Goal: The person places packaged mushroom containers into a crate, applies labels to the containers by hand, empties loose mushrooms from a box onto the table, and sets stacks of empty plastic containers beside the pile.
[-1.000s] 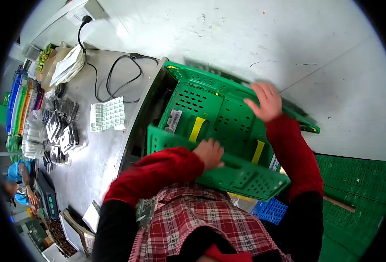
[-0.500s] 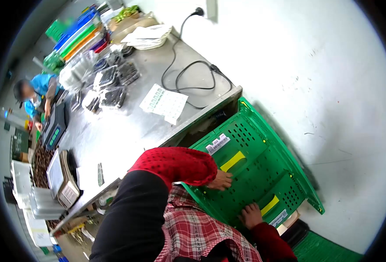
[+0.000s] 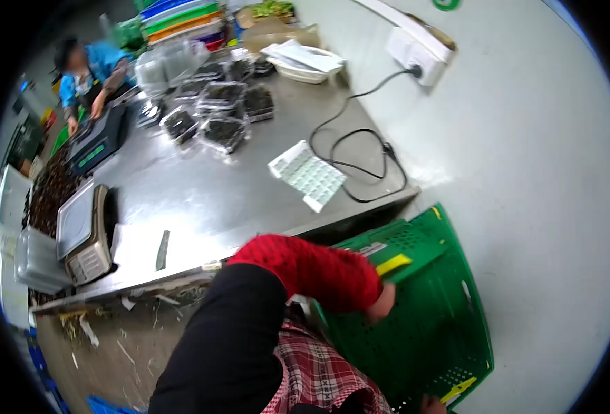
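Note:
A green plastic crate (image 3: 415,324) with perforated panels stands tilted in view at the lower right, between the table and the wall. One yellow strip (image 3: 393,264) marks its panel by the table; another yellow strip (image 3: 459,390) is at the near end. My left hand (image 3: 382,303), in a red sleeve, is at the edge of the table-side panel; motion smears its fingers. At the bottom edge of the view, my right hand (image 3: 432,405) is beside the near yellow strip, mostly cut off, its fingers unclear.
The metal table (image 3: 201,200) bears a label sheet (image 3: 308,174), a black cable (image 3: 360,163), wrapped packs (image 3: 223,131) and a scale (image 3: 84,234). A co-worker in blue (image 3: 104,62) is by another scale (image 3: 98,141). The white wall (image 3: 546,207) rises at the right.
The crate's yellow strips are farther apart and its inside looks deeper, with the end panels lifted. My hands have moved apart with them. The view has turned, showing more of the table.

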The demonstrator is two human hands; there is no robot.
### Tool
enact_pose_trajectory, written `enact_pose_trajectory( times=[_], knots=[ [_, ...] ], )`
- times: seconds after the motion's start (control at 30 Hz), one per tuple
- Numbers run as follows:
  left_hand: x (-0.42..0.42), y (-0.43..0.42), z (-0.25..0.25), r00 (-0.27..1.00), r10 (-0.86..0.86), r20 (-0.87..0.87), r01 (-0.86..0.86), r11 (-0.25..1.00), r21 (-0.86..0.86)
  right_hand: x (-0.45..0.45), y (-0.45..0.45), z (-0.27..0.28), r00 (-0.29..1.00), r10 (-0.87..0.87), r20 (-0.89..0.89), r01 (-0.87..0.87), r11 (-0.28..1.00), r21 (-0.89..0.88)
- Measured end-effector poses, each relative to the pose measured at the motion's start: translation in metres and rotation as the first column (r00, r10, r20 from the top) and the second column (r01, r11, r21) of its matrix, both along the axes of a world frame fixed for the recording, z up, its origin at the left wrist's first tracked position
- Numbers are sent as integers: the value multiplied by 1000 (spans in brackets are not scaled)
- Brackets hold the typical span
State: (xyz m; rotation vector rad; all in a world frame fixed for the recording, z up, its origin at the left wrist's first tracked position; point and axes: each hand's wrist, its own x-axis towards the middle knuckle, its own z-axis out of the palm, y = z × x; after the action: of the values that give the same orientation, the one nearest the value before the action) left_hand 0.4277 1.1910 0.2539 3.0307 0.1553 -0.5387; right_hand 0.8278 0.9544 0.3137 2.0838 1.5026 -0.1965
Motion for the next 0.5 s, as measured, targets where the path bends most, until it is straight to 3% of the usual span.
enact_pose_trajectory(
  times=[0.03,0.07,0.13,0.17,0.2,0.23,0.27,0.33,0.37,0.4,0.43,0.5],
  knots=[
    [-23,20,13,1000,-20,22,18,995,101,-14,5,8,996,-25,83,23,999,25],
    [-56,35,16,1000,5,11,-5,996,91,-8,11,-6,997,0,72,-1,1000,15],
    [-111,56,33,871,420,255,-399,907,-133,1,32,-17,996,64,61,-63,998,-14],
    [-122,47,34,863,434,259,-417,901,-120,-11,52,-24,995,102,-4,-100,980,170],
    [-127,21,47,708,506,492,-405,862,-304,-50,81,-4,987,148,-58,-120,932,341],
    [-133,-6,59,487,573,659,-325,819,-472,-106,117,9,817,401,-414,11,707,707],
    [-147,-24,67,348,579,738,-324,813,-485,-159,144,27,686,474,-552,68,713,697],
    [-188,-42,80,76,520,851,-361,809,-463,-282,201,61,418,785,-457,-131,550,825],
    [-216,-45,70,-35,517,855,-434,763,-479,-354,219,76,302,791,-532,-226,602,766],
    [-247,-50,67,-116,588,800,-550,633,-545,-418,242,77,131,918,-375,-359,396,845],
    [-280,-49,63,-242,610,754,-596,520,-612,-474,264,68,-34,942,-335,-458,283,842],
    [-352,-53,40,-482,619,620,-617,263,-742,-569,288,15,-225,915,-334,-643,118,757]
  ],
)
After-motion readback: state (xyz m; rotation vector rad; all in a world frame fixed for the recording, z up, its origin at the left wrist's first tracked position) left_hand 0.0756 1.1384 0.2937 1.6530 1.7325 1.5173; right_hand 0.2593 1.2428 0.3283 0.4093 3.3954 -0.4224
